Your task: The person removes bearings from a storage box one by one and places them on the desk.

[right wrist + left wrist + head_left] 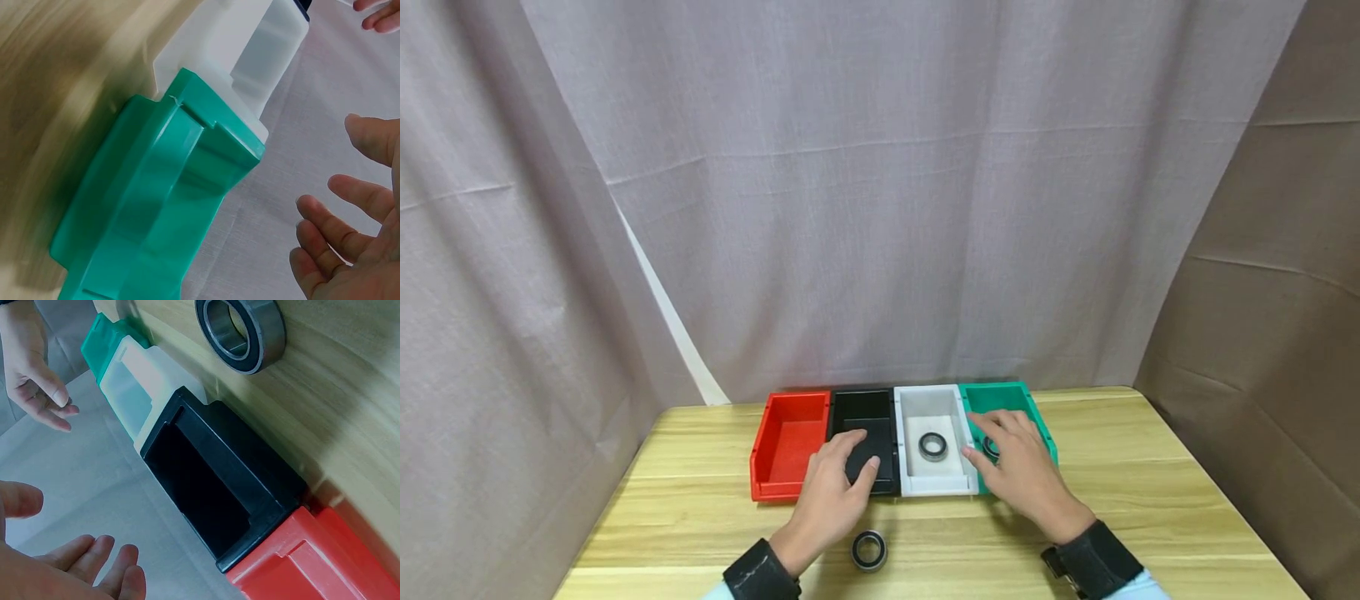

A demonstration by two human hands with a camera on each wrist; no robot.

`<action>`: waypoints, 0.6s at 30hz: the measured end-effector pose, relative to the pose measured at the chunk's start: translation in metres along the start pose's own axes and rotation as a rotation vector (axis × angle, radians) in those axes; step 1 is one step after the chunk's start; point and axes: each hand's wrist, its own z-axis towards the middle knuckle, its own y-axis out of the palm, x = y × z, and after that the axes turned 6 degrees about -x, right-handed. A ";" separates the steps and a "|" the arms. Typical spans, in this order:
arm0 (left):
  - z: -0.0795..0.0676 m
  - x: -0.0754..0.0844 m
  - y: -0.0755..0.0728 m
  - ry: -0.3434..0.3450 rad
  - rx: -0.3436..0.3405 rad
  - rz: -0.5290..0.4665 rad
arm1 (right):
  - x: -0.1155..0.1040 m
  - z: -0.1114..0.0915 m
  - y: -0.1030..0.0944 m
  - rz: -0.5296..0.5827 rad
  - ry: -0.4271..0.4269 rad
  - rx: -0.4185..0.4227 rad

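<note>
My left hand (pixel 835 493) is over the front of the black bin (pixel 865 410), thumb and fingers spread and holding nothing. Just below it on the table lies a ball bearing (pixel 869 551), a steel ring with a dark seal; it also shows large in the left wrist view (pixel 242 334). Above the green bin (pixel 1000 398) my right hand (pixel 1017 462) stays with thumb and fingers apart, nothing between them. A second bearing (pixel 989 450) in that bin is partly hidden by the right hand. A third bearing (pixel 932 447) lies flat inside the white bin (pixel 936 487).
A red bin (pixel 790 442) stands at the left end of the row, side by side with the black one. The row sits near the back edge of a wooden table (pixel 700 500). Grey curtains (pixel 850 208) hang behind and beside the table.
</note>
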 end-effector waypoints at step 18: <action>0.077 -0.001 0.052 -0.166 0.018 0.220 | 0.008 -0.010 0.004 0.009 0.010 0.008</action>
